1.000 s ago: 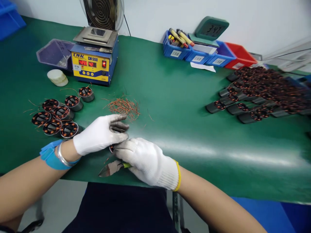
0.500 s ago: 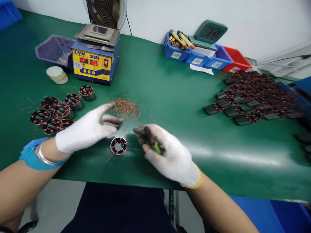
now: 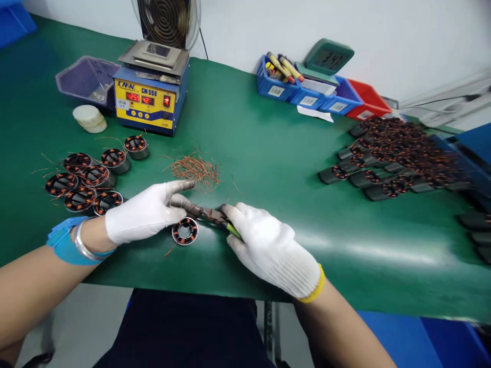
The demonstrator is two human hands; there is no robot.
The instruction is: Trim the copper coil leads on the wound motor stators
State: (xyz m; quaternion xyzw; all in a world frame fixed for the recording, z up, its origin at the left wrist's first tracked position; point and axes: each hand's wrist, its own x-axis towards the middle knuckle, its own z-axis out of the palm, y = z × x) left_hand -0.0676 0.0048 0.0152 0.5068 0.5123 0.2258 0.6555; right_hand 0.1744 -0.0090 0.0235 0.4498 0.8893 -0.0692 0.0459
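Observation:
In my gloved right hand [image 3: 264, 240] is a pair of wire cutters [image 3: 215, 215] with green handles, jaws pointing left. The jaws reach the darkened fingertips of my gloved left hand [image 3: 161, 204]. My left index finger is stretched out, while the thumb and the other fingers come together just above a small wound stator [image 3: 185, 231]. Whatever lies between those fingers is hidden. The stator stands on the green table, a ring with copper windings and a wire end sticking out at its lower left. Beyond my left hand lies a heap of copper wire clippings [image 3: 197, 170].
Several stators [image 3: 80, 198] stand left of my left hand. Behind them are a yellow-and-blue solder pot [image 3: 146, 105], a round white pad [image 3: 89, 119] and a purple bin [image 3: 82, 82]. Many more stators [image 3: 399, 153] lie at the right. Small blue bins [image 3: 276, 91] and a clock [image 3: 330, 56] line the wall.
My right hand has turned, bringing the cutters' jaws into sight and left to my left fingertips. My left hand has moved right and slightly down, covering the stator's upper wires.

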